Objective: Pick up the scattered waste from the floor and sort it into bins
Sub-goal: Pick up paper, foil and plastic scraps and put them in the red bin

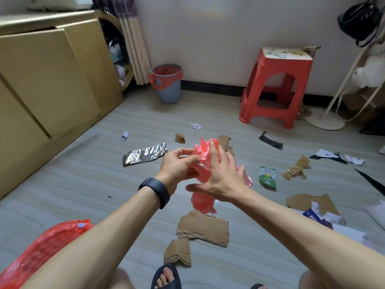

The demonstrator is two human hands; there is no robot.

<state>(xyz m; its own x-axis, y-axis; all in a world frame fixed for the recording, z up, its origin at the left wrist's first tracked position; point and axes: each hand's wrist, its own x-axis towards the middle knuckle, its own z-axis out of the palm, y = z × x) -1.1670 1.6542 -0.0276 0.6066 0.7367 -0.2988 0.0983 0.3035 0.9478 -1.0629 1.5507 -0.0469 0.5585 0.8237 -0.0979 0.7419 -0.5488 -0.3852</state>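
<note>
Fingers (183,152) of the left hand (177,165) pinch a crumpled thin pink plastic bag (203,163) held above the floor; the right hand (223,176) spreads open against it. Thin film could slip or tear if tugged.

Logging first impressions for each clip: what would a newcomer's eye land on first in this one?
The crumpled pink plastic bag at centre frame, pinched by the left hand with the right hand spread open against it. Next, the red plastic stool against the back wall, right of the grey bin with a red liner. Torn cardboard and a strip of aluminium foil litter the floor.
</note>
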